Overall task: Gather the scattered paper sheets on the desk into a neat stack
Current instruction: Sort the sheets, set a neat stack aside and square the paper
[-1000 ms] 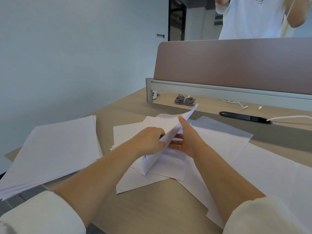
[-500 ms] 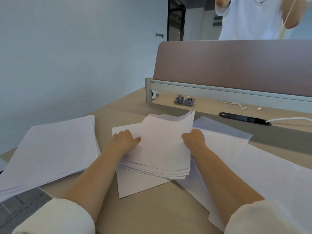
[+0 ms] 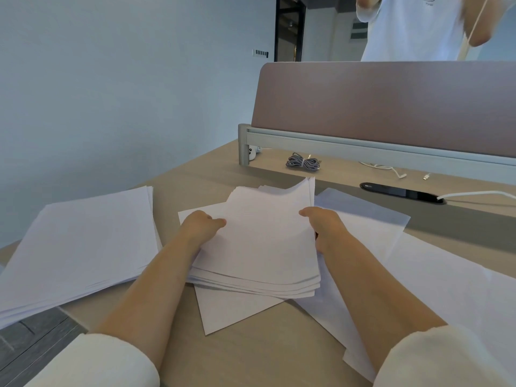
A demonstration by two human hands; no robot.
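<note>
- A large stack of paper (image 3: 81, 241) lies flat on the desk (image 3: 251, 356), well to the left of the bundle of sheets (image 3: 265, 244). Its near-left corner hangs over the desk edge.
- The left hand (image 3: 199, 229) grips the bundle's left edge, with the thumb lying on the top sheet. The other fingers are tucked beneath, out of sight.
- The bundle sits between the two hands at mid-desk. Its near edges are fanned and uneven, and its far corners are ragged and lifted a little.
- A single sheet (image 3: 231, 311) lies askew under the bundle, one corner poking out toward the viewer.
- The right hand (image 3: 325, 227) holds the bundle's right edge — thumb on top, fingers curled under the paper.
- Loose sheets (image 3: 435, 277) spread flat to the right of the bundle, partly under it and under the right forearm. They overlap one another.
- Beyond the bundle lies a coiled grey cable (image 3: 303, 163), just before the divider panel (image 3: 391, 107).
- Farther right of the bundle, a black cable port (image 3: 402, 193) is set into the desk — a white cord (image 3: 474, 194) runs from it.
- Behind the divider stands a person in a white shirt (image 3: 413, 26).
</note>
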